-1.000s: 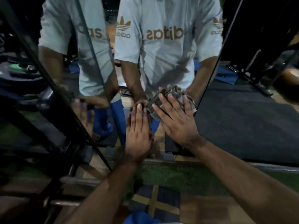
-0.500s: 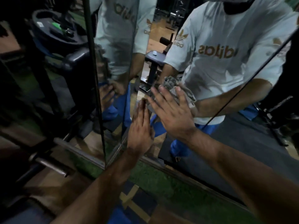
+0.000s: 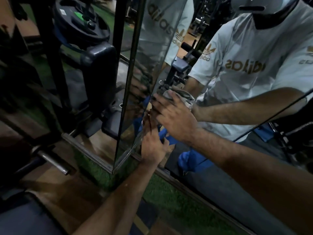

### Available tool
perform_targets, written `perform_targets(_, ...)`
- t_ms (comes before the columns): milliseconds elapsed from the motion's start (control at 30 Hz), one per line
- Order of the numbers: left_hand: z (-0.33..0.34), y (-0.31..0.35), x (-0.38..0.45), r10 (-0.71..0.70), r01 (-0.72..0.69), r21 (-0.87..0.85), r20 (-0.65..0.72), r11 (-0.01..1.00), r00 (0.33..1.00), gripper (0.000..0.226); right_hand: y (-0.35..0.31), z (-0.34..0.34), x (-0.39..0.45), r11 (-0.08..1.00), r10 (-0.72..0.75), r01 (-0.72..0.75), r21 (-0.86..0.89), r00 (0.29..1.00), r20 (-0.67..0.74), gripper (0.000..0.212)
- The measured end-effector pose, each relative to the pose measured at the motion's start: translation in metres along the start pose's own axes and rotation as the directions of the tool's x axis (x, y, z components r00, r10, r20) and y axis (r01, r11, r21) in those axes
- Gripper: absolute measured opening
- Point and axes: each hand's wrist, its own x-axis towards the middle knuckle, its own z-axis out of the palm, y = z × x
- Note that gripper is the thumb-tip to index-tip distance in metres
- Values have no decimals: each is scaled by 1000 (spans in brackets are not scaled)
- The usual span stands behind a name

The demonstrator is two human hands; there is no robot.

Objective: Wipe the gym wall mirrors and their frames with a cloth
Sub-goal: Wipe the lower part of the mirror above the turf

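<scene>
Pressing a crumpled grey cloth (image 3: 182,97) flat on the big shiny wall mirror (image 3: 228,82), the right hand (image 3: 176,119) spreads its fingers (image 3: 160,100) wide. Just below the cloth, the left hand (image 3: 152,145) rests straight-fingered by the mirror's corner edge, farther from the cloth.

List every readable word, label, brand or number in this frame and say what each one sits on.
"adidas", mirror-reversed, gold letters across the chest of the white T-shirt reflected in the wall mirror.
"adidas", small, under the gold trefoil logo on the reflected sleeve.
"adidas", partly seen and distorted, in the narrow angled mirror panel.
White label on the black weight plate: too small to read.
</scene>
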Motion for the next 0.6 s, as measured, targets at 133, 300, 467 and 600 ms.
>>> perform_targets(133,3,5,-5,-62,61,-74,-14,995,998,115,6,-2,9,979,125,-91,181,975,-185,24)
perform_targets(300,13,-9,-9,-107,106,-33,-44,994,993,97,-16,21,5,994,24,-8,112,989,-144,29)
perform_targets(467,15,-17,-20,-120,121,21,-41,992,992,80,-36,22,11,994,-8,12,108,999,-35,28)
perform_targets(600,5,-12,-19,-102,104,44,-45,994,994,79,-33,26,2,989,73,-58,136,992,-107,25)
